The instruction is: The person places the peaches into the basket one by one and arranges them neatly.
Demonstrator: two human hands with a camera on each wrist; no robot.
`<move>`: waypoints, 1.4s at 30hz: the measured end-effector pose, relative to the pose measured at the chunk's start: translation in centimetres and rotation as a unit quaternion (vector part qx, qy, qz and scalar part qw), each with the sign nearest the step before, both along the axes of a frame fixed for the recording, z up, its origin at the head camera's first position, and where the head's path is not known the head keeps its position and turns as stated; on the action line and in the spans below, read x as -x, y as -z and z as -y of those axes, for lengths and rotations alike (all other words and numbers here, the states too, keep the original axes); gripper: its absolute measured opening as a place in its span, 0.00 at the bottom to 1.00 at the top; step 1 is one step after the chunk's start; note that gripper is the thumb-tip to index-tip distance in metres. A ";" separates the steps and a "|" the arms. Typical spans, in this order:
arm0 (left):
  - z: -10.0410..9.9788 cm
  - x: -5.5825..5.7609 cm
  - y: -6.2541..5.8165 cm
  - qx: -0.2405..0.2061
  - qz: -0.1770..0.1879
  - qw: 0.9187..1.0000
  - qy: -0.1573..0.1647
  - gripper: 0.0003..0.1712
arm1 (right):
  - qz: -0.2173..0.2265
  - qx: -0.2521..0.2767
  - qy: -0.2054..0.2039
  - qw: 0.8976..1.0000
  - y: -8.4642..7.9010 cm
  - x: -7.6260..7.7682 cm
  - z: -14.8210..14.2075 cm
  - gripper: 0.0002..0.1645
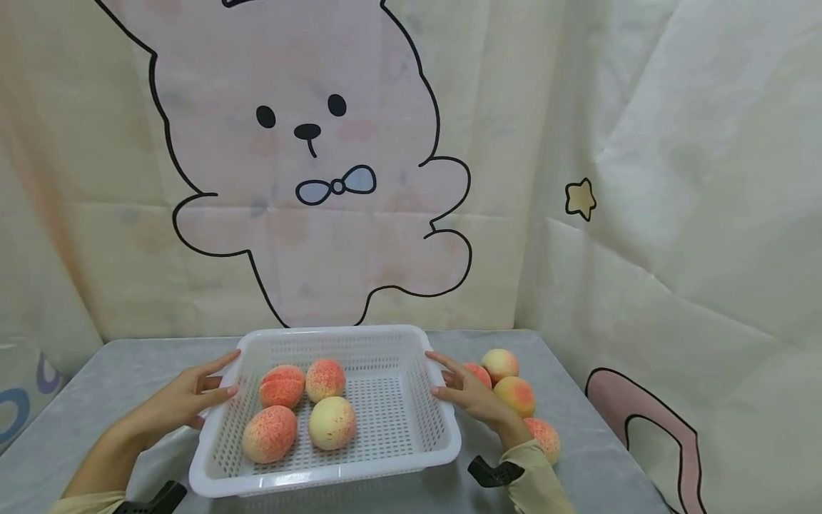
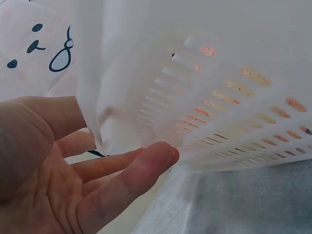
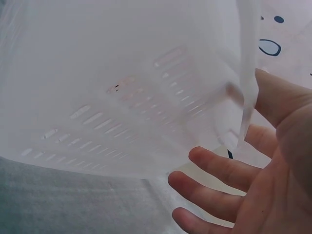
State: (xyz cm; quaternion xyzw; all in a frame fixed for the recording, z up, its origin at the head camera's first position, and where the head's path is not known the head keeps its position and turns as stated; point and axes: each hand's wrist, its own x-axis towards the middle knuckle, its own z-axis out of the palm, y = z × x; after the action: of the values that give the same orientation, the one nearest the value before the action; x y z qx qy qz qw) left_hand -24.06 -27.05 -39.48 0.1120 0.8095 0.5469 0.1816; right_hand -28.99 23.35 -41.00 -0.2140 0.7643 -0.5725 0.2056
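A white plastic basket [image 1: 385,467] with slotted walls and floor is held between both hands, its near rim facing me. Several red-and-yellow peaches sit in its left half, among them a pale yellow peach [image 1: 332,423] and a redder peach [image 1: 270,434]. The left hand [image 1: 183,400] grips the left rim; in the left wrist view a fingertip shows faintly through the wall, with the thumb [image 2: 141,175] outside. On the opposite rim is the right hand [image 1: 472,392]; in the right wrist view several fingers [image 3: 214,197] are spread below the basket's outer wall.
More peaches lie on the table right of the basket, partly behind the right forearm, including a yellow-orange peach [image 1: 516,396] and a red peach [image 1: 544,439]. A grey cloth covers the table [image 1: 597,471]. A curtain [image 1: 501,214] with a cartoon bear hangs behind it.
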 end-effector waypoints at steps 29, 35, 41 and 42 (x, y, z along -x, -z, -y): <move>-0.3 -0.3 -0.1 0.019 -0.004 1.000 -0.021 0.49 | -0.219 -0.139 0.203 0.944 -1.9 0.4 -2.9 0.35; -0.3 -0.2 -0.1 0.025 -0.004 0.999 -0.027 0.49 | -0.264 -0.191 0.229 0.917 -1.4 0.3 -3.2 0.34; -0.3 -0.2 -0.2 0.026 -0.009 0.999 -0.027 0.49 | -0.255 -0.245 0.236 0.905 -1.2 0.0 -3.1 0.33; -0.4 -0.2 -0.2 0.026 -0.010 0.999 -0.028 0.49 | -0.254 -0.253 0.238 0.903 -1.2 0.0 -3.1 0.33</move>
State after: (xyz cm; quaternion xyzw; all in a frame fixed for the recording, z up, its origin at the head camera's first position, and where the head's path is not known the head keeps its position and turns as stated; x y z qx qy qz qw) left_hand -23.84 -26.67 -39.29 0.0900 0.8281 0.5293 0.1614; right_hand -28.94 26.48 -39.82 -0.1050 0.9379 -0.3180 -0.0907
